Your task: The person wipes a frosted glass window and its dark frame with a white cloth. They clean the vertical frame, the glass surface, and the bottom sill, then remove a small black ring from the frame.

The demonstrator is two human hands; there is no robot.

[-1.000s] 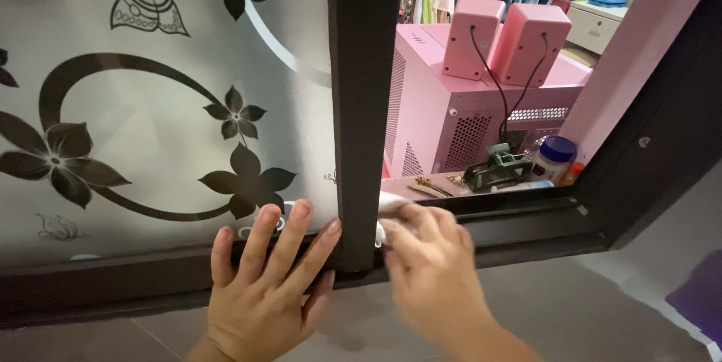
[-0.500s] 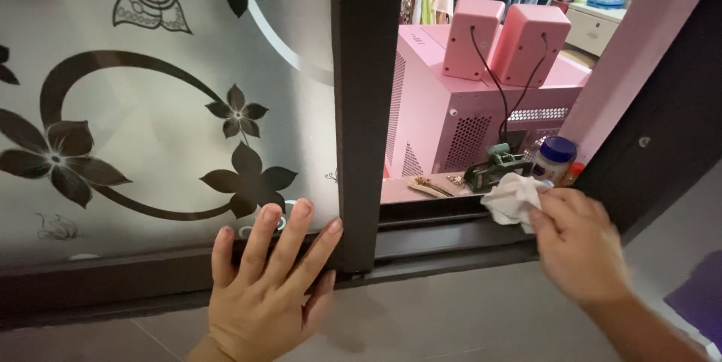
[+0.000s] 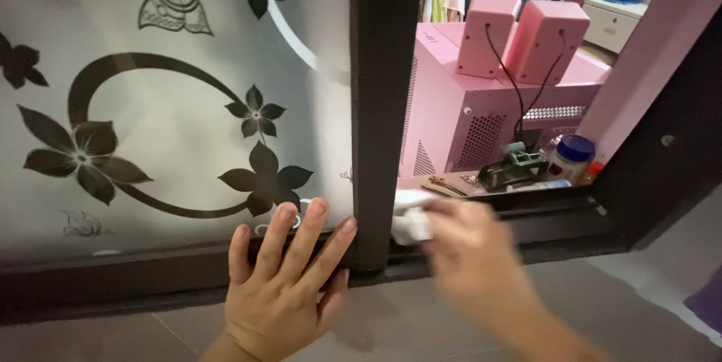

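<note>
My left hand [image 3: 282, 287] lies flat, fingers spread, on the dark bottom rail of a sliding window, just left of the dark vertical frame post [image 3: 383, 106]. My right hand [image 3: 470, 253], blurred by motion, grips a crumpled white cloth [image 3: 410, 219] and presses it on the window track [image 3: 519, 215] beside the post's foot. The frosted glass pane [image 3: 173, 99] above my left hand carries dark flower and butterfly patterns.
Through the open half stands a pink computer case [image 3: 481, 99] with two pink speakers [image 3: 523, 35] on top. On the sill beyond sit a green tool [image 3: 515, 166], a blue-lidded jar [image 3: 571, 157] and small metal bits. A pink wall [image 3: 647, 54] edges the right side.
My right hand with the cloth swept right along the track, then came back left to the post's foot. My left hand has stayed in place.
</note>
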